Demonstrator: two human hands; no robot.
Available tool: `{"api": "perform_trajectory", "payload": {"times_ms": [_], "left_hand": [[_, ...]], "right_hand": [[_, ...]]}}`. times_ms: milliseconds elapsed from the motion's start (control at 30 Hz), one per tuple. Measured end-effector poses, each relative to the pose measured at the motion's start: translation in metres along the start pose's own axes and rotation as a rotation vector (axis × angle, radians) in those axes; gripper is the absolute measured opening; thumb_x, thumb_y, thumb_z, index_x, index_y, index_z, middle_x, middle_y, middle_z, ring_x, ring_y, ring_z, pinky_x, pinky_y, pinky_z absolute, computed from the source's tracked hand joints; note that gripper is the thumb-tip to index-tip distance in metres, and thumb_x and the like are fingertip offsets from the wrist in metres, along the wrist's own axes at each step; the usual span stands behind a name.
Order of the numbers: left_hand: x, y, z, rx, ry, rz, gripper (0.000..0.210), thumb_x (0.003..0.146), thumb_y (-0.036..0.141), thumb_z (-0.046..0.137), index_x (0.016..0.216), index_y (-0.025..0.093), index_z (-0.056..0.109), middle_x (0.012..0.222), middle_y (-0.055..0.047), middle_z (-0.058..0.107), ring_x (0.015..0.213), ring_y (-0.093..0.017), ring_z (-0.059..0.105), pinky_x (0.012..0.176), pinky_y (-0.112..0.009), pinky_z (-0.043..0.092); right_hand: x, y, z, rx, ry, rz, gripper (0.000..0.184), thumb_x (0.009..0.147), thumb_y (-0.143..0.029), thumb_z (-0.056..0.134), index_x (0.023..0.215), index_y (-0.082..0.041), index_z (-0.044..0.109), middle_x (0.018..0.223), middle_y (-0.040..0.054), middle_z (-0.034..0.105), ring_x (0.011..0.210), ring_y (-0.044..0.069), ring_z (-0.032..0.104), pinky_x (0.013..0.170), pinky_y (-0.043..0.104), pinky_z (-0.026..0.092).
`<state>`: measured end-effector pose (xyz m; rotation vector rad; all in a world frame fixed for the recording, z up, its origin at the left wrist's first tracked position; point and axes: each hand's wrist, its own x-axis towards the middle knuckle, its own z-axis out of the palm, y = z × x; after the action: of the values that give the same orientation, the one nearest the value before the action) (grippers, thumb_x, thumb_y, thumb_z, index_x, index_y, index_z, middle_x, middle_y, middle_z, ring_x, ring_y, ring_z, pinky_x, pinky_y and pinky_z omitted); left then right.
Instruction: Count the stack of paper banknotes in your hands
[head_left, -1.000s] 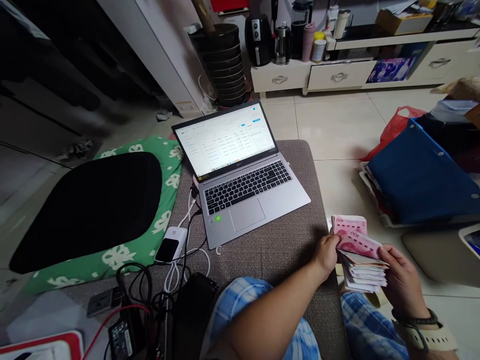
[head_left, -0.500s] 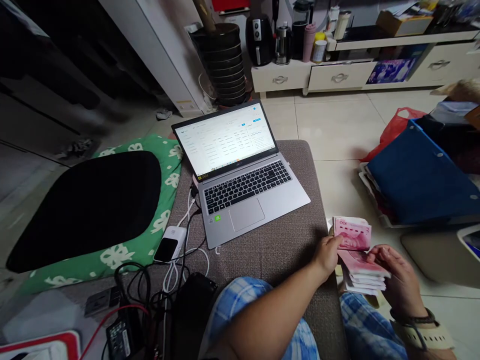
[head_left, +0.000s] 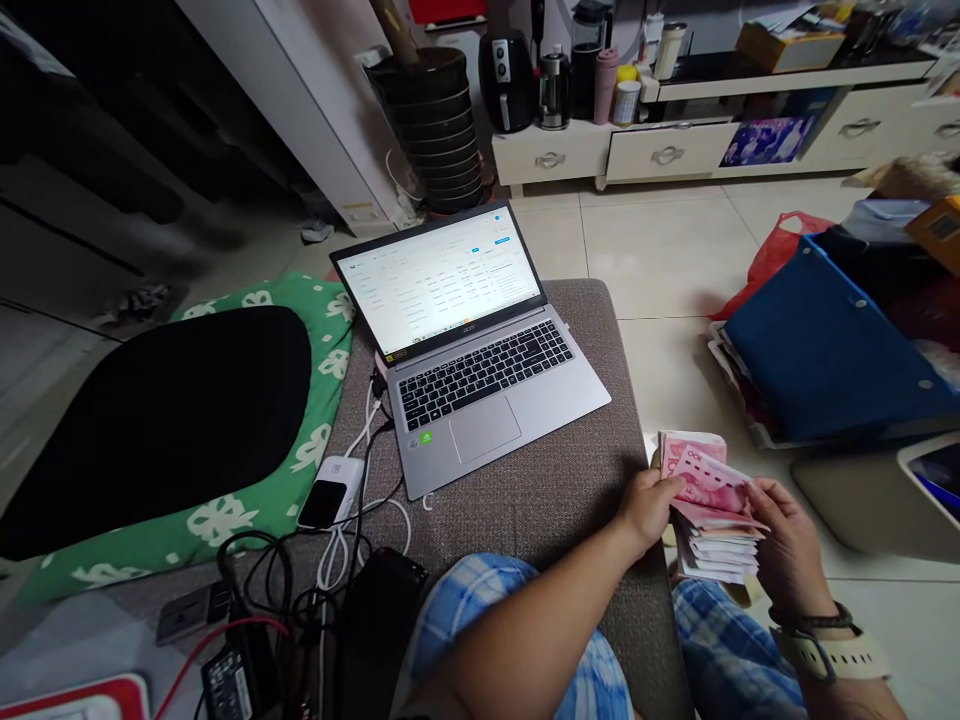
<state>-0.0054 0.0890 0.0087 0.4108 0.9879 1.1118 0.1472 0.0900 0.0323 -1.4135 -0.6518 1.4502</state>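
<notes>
My left hand [head_left: 651,510] is closed round the near-left side of a thick stack of pink banknotes [head_left: 724,555], its thumb pressed on top. The notes bend over, with pale edges fanning out below. One banknote [head_left: 712,482] marked 100 lies tilted over the stack. Its right end is pinched between the thumb and fingers of my right hand [head_left: 784,535], which wears a dark bracelet and a pale watch strap. Left of my hands, an open laptop [head_left: 487,400] with a lit screen rests on the brown upholstered seat [head_left: 570,480].
Left of the laptop are a white power bank [head_left: 330,490], tangled cables and a black cushion [head_left: 172,420] on green fabric [head_left: 225,520]. A blue box [head_left: 825,350] and a beige bin [head_left: 862,500] stand on the floor at right. A white cabinet [head_left: 622,150] lines the back.
My right hand has closed on the end of a top banknote, which now lies tilted across the stack. The whole view has shifted slightly, with things appearing further left.
</notes>
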Motion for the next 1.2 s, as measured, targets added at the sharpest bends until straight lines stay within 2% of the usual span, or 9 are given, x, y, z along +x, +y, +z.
{"api": "perform_trajectory", "payload": {"times_ms": [100, 300, 533, 767, 933, 1200], "left_hand": [[0.001, -0.001, 0.0, -0.014, -0.034, -0.026, 0.04, 0.065, 0.046, 0.077, 0.081, 0.01, 0.074, 0.08, -0.008, 0.072, 0.076, -0.02, 0.063, 0.079, -0.032, 0.046], [0.007, -0.009, -0.002, 0.024, -0.021, -0.014, 0.04, 0.064, 0.047, 0.077, 0.081, 0.011, 0.073, 0.081, -0.008, 0.072, 0.081, -0.022, 0.062, 0.08, -0.033, 0.046], [0.005, -0.007, -0.005, 0.097, 0.043, 0.043, 0.049, 0.069, 0.063, 0.07, 0.06, 0.016, 0.06, 0.061, -0.001, 0.057, 0.065, -0.016, 0.049, 0.071, -0.03, 0.038], [0.0, 0.004, 0.003, -0.031, 0.091, 0.026, 0.055, 0.067, 0.067, 0.071, 0.073, 0.012, 0.071, 0.074, -0.008, 0.07, 0.079, -0.022, 0.061, 0.08, -0.033, 0.044], [-0.003, 0.009, 0.006, -0.056, 0.076, 0.023, 0.054, 0.068, 0.065, 0.07, 0.075, 0.012, 0.075, 0.077, -0.01, 0.073, 0.086, -0.025, 0.064, 0.085, -0.035, 0.046], [-0.001, 0.007, 0.005, -0.032, 0.095, 0.012, 0.051, 0.068, 0.063, 0.072, 0.073, 0.012, 0.074, 0.079, -0.01, 0.073, 0.084, -0.024, 0.064, 0.083, -0.034, 0.046]], "right_hand": [[-0.002, -0.002, 0.001, -0.017, -0.027, 0.003, 0.039, 0.063, -0.048, 0.086, 0.073, -0.021, 0.059, 0.055, -0.0053, 0.052, 0.043, 0.009, 0.042, 0.041, 0.022, 0.035], [-0.003, -0.001, 0.0, -0.006, -0.038, 0.033, 0.038, 0.063, -0.046, 0.088, 0.073, -0.021, 0.061, 0.057, -0.0048, 0.052, 0.047, 0.01, 0.044, 0.043, 0.022, 0.037], [-0.007, -0.005, 0.003, 0.009, -0.037, 0.045, 0.038, 0.067, -0.047, 0.085, 0.069, -0.022, 0.056, 0.053, -0.0066, 0.047, 0.042, 0.009, 0.037, 0.04, 0.024, 0.03], [-0.008, -0.006, 0.002, 0.015, -0.069, 0.033, 0.038, 0.068, -0.047, 0.083, 0.068, -0.022, 0.055, 0.054, -0.0058, 0.047, 0.043, 0.009, 0.038, 0.041, 0.024, 0.03], [-0.007, -0.004, 0.0, 0.004, -0.087, 0.025, 0.036, 0.069, -0.047, 0.083, 0.068, -0.021, 0.056, 0.056, -0.0046, 0.046, 0.048, 0.01, 0.038, 0.043, 0.024, 0.032], [-0.007, -0.004, 0.002, 0.001, -0.098, 0.011, 0.035, 0.07, -0.047, 0.082, 0.068, -0.022, 0.057, 0.057, -0.0042, 0.046, 0.049, 0.011, 0.039, 0.044, 0.024, 0.033]]}}
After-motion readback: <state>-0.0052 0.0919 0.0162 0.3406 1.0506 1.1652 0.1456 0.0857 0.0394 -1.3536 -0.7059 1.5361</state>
